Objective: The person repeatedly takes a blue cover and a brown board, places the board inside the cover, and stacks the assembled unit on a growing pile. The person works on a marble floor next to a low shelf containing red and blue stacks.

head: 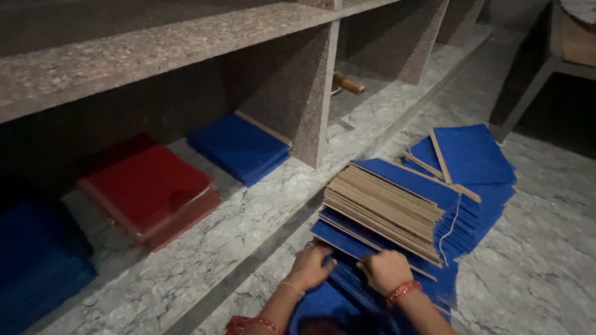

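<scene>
I am working both hands at the near edge of the blue-covered board stack [391, 217] lying fanned on the stone floor [565, 254] beside the low shelf [199, 242]: left hand [311, 265] is curling closed on the lowest blue sheets, right hand [387, 270] is fisting shut on the same edge. To do this well, I judge both hands should be gripping the same layer and lifting evenly, since the brown board edges above are already slewing toward the far loose pile.
</scene>
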